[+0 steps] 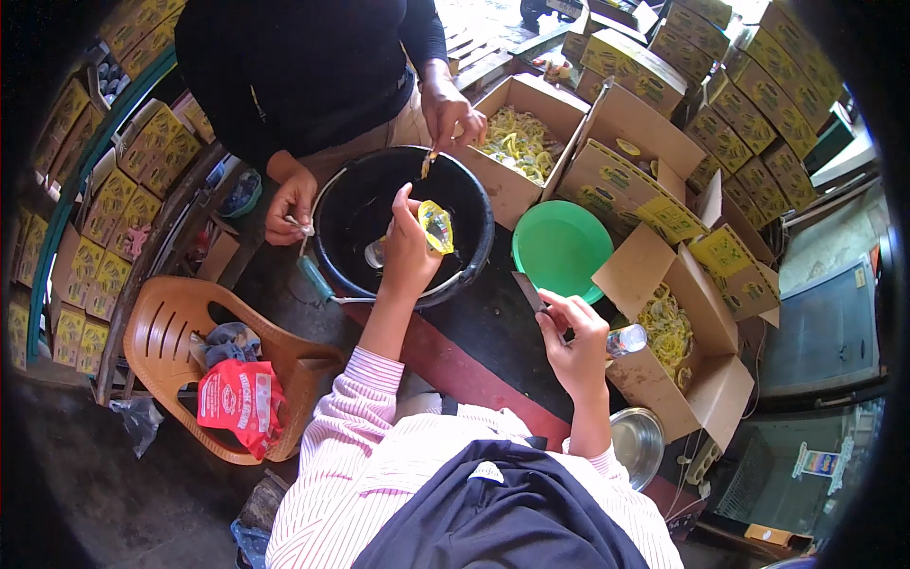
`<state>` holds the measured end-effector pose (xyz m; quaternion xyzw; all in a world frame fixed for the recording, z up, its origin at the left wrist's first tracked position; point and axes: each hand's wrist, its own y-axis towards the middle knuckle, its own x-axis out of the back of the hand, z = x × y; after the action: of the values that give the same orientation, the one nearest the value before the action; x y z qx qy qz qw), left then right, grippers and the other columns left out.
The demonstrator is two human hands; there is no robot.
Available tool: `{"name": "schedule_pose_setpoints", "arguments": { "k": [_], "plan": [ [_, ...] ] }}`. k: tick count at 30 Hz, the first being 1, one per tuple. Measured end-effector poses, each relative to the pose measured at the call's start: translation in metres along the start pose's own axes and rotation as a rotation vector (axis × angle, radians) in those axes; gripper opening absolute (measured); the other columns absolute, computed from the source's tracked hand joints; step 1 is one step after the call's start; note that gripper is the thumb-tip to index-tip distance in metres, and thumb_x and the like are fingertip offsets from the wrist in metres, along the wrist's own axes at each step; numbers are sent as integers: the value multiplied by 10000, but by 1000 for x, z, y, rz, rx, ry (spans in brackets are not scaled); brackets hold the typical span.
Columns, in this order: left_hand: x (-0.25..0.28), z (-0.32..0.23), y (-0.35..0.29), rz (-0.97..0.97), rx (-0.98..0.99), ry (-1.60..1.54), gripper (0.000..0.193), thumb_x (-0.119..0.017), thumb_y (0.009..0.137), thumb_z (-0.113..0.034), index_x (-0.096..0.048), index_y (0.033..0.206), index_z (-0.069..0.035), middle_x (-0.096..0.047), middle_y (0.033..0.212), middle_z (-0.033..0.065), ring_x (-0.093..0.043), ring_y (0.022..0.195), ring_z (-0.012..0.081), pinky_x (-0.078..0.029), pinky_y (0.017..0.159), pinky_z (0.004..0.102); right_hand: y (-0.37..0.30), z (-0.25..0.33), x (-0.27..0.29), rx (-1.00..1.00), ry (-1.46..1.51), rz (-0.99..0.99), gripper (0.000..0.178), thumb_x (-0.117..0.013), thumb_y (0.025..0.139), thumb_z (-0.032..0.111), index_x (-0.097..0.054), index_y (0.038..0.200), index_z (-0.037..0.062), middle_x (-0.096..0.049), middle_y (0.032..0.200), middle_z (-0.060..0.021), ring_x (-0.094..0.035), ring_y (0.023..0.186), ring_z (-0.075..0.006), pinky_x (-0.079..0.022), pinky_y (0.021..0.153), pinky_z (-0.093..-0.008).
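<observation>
My left hand is raised over the black bucket, its fingers closed on a yellow printed plastic piece. A clear plastic container shows beside that hand; whether I hold it too is unclear. My right hand is closed around a knife, its dark blade pointing up and left near the green basin. A clear bottle-like end sticks out beyond this hand; I cannot tell whether it is gripped. Across the bucket, a co-worker's hand pinches a small yellowish strip.
Open cartons hold yellow plastic rings at the back and yellow scraps at the right. A metal bowl stands by my right arm. On the left, a brown plastic chair carries a red bag. Stacked cartons line both sides.
</observation>
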<state>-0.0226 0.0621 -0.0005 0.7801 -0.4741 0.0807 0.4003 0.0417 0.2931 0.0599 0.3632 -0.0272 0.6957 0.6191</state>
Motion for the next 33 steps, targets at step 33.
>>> {"name": "schedule_pose_setpoints", "arguments": {
  "k": [33],
  "plan": [
    [27, -9, 51, 746, -211, 912, 405, -669, 686, -91, -432, 1008, -32, -635, 812, 101, -643, 827, 239, -516, 615, 319, -40, -13, 20, -55, 53, -97, 304, -636, 706, -73, -634, 989, 37, -550, 668, -57, -509, 557, -118, -409, 525, -229]
  ]
}}
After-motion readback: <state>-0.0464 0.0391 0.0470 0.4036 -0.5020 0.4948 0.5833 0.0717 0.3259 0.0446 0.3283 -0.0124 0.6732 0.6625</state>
